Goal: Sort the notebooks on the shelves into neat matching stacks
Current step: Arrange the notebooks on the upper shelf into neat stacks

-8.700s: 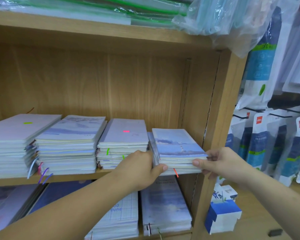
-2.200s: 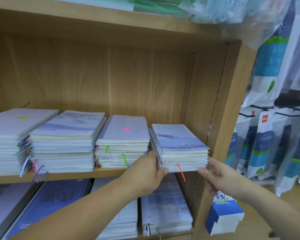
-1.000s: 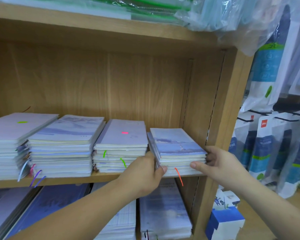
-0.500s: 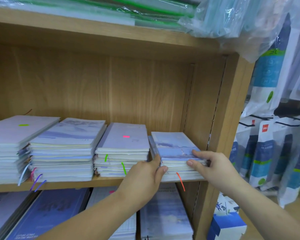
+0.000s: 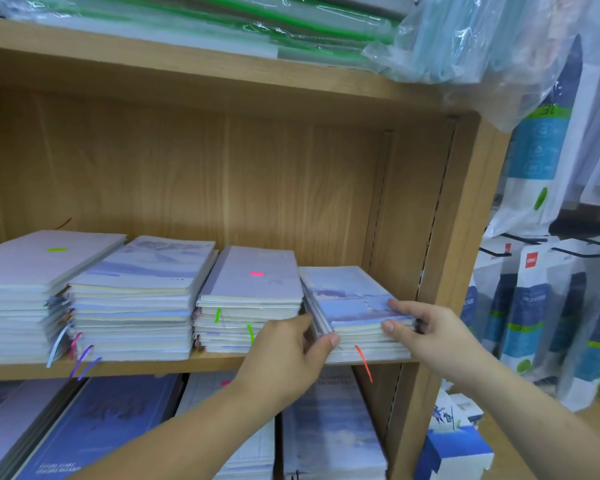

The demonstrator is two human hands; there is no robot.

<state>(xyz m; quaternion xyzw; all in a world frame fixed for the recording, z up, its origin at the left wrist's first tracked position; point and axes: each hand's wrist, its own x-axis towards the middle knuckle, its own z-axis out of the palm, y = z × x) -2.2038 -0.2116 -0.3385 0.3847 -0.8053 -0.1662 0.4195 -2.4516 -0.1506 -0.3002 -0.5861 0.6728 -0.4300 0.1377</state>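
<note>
Four stacks of notebooks sit side by side on the middle shelf [image 5: 136, 367] of a wooden bookcase. The end stack [image 5: 350, 299], at right of centre in the frame next to the bookcase's side wall, has a pale blue sky cover on top. An orange ribbon [image 5: 363, 362] hangs from its front over the shelf edge.

The left hand [image 5: 288, 355] grips this stack at its front left corner, thumb pressed on the front edge and fingers tucked into the gap beside the neighbouring stack [image 5: 253, 282], which has a pink mark on its grey cover. The right hand [image 5: 430, 330] pinches the upper part of the end stack at its front right corner, fingers flat on the top cover and thumb against the page edges.

Further left stand a taller stack [image 5: 146, 268] and another [image 5: 39, 254] with a green mark. More notebooks [image 5: 329, 427] lie on the shelf below. Plastic-wrapped folders [image 5: 222, 19] lie on top of the bookcase, and blue and white packets [image 5: 530, 306] hang at the right edge.
</note>
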